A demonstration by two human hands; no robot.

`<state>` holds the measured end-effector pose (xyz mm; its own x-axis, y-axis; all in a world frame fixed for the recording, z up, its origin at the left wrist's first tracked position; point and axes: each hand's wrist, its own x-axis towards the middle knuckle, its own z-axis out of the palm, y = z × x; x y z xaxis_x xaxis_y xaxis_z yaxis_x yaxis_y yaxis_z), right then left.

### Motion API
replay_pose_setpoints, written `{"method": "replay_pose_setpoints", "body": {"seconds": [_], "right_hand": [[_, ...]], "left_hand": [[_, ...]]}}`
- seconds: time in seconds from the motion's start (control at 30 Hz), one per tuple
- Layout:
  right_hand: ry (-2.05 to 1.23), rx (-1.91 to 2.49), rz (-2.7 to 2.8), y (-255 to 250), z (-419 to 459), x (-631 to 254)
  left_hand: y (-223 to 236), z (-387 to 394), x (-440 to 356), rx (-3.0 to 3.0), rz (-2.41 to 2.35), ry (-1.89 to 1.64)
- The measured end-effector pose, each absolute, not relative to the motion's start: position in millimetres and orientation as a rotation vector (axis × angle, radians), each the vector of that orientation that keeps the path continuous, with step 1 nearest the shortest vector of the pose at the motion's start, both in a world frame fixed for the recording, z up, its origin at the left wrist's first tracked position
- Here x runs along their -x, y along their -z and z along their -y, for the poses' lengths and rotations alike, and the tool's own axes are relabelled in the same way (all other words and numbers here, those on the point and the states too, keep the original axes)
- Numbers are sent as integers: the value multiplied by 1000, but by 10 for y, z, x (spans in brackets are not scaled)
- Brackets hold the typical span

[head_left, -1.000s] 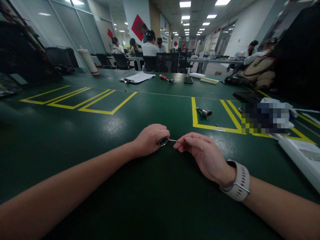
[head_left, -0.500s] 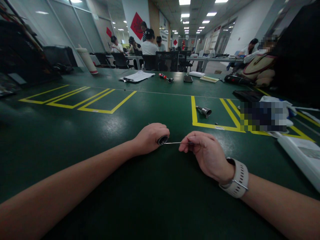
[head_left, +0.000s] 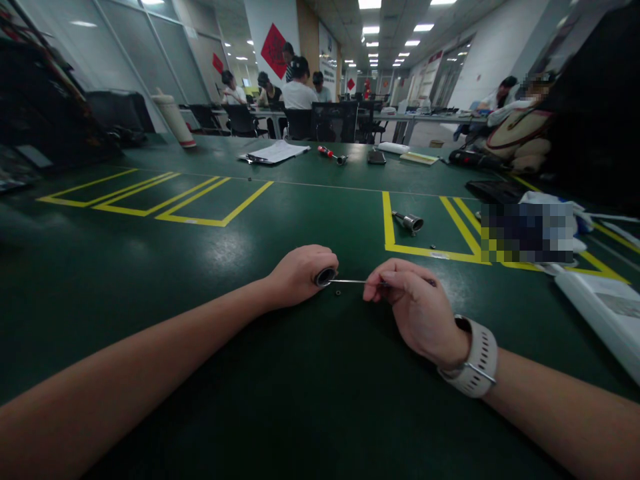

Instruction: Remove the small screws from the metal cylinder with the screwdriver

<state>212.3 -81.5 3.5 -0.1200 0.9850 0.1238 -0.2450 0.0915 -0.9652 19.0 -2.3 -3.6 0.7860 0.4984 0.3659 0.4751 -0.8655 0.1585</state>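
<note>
My left hand (head_left: 304, 275) is closed around a metal cylindrical part (head_left: 325, 277), its dark open end facing right. My right hand (head_left: 413, 300), with a pale watch on the wrist, pinches a thin metal rod (head_left: 349, 281). The rod's left tip reaches the rim of the cylinder's opening; whether it goes inside I cannot tell. Fingers hide most of the rod's other end, which looks dark. Just below the rod, a small dark nut-like ring (head_left: 338, 293) lies on the green table. A similar flared metal part (head_left: 409, 222) lies farther right, within yellow tape.
Beside the taped area's front line sits another small dark piece (head_left: 433, 247). Farther back are a clipboard with papers (head_left: 277, 153), a red-handled tool (head_left: 326, 153), a phone (head_left: 376, 157) and a cup (head_left: 175, 121). A white tray-like object (head_left: 600, 313) stands at right. People sit beyond.
The small ring now shows on the table under the rod, where none was visible before. My right hand and the rod have shifted slightly right and up. My left hand has hardly moved.
</note>
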Motion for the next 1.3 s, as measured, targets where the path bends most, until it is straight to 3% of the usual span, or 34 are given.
{"method": "replay_pose_setpoints", "body": {"seconds": [0.4, 0.63, 0.93, 1.17, 1.3], "right_hand": [[-1327, 846, 1530, -44, 858, -2111], [-1065, 1051, 1616, -103, 896, -2098], [-1548, 870, 1157, -58, 772, -2117], [-1331, 948, 1381, -40, 821, -2107], [-1443, 935, 1288, -57, 806, -2108]], "left_hand": [[22, 46, -194, -2872, -902, -781], [17, 48, -198, -2898, -915, -731], [31, 37, -173, -2818, -740, -759], [24, 35, -189, -2893, -855, -680], [9, 47, -190, -2931, -853, -621]]}}
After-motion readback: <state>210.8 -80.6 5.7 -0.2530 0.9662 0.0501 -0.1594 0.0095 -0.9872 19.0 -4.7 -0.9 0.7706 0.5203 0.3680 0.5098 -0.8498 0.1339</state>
